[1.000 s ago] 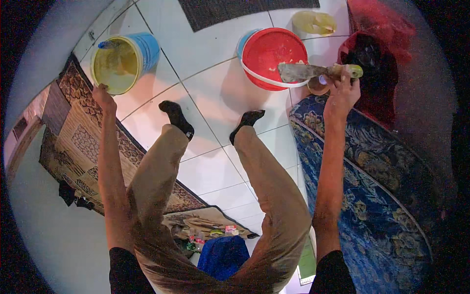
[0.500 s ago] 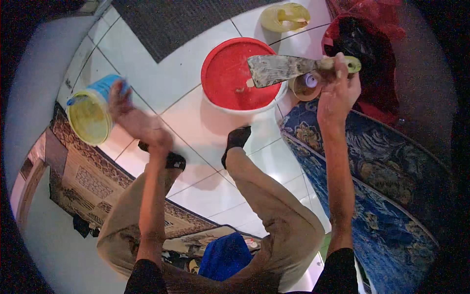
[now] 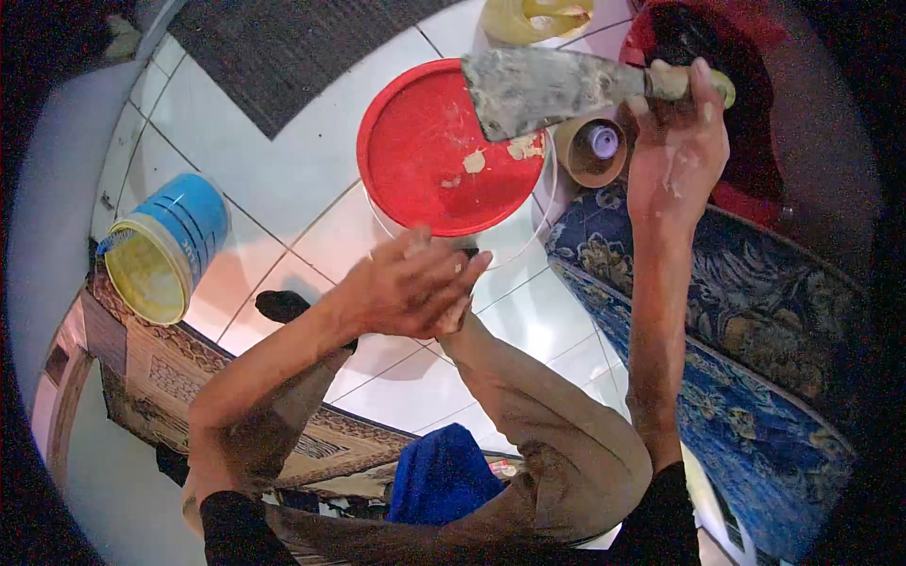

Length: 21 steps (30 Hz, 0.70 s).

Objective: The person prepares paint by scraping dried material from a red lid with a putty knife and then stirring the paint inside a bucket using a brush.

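Fingers of my right hand (image 3: 676,156) clamp scraper (image 3: 566,90) by handle, upper right; blade points left, long axis near level, overlapping red lid (image 3: 415,151). Left hand (image 3: 408,288), frame centre, bent; grip I cannot tell.

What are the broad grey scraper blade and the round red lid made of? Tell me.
Broad grey scraper blade: probably metal, dull; thin and flat, with pale smears. Round red lid: likely plastic, low sheen, from its even colour and raised rim.
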Tool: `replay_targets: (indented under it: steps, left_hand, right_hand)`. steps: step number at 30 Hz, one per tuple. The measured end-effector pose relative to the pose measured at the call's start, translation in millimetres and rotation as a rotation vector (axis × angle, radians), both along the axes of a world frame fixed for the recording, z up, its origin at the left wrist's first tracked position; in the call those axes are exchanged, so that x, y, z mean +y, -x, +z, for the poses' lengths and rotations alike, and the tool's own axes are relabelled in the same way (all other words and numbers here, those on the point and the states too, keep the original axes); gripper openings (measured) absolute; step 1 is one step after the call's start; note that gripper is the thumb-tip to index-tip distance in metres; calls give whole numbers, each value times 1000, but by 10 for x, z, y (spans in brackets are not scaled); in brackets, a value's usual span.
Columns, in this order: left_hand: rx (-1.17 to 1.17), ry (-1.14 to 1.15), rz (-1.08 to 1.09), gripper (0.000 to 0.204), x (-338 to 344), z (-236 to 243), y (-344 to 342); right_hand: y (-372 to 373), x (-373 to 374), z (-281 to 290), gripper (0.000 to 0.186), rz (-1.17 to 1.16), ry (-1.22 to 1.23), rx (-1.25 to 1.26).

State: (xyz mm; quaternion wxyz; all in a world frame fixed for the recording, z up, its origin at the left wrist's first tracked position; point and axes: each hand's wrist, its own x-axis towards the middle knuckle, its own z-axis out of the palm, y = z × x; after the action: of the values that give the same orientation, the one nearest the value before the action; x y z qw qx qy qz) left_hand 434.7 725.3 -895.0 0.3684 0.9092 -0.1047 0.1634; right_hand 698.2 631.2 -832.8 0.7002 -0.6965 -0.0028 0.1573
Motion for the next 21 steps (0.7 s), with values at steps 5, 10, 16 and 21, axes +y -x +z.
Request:
replay_targets:
  steps: [5,10,16,21]
  left_hand:
    - [126,-253,-162,62,-146,-318,212]
    - [161,-399,-232,63,-150,-562,322]
    - [71,-523,-251,62,-94,-561,226]
    - [67,-588,-259,62,-118,-726,330]
  right_hand:
    - [-103,-89,-77,32,61,-97,-50]
    - [-56,-107,-52,33,79,-138,-78]
    - [-1,-35,55,16,44,-106,-20]
    - [44,-13,66,15,-39,-151,-31]
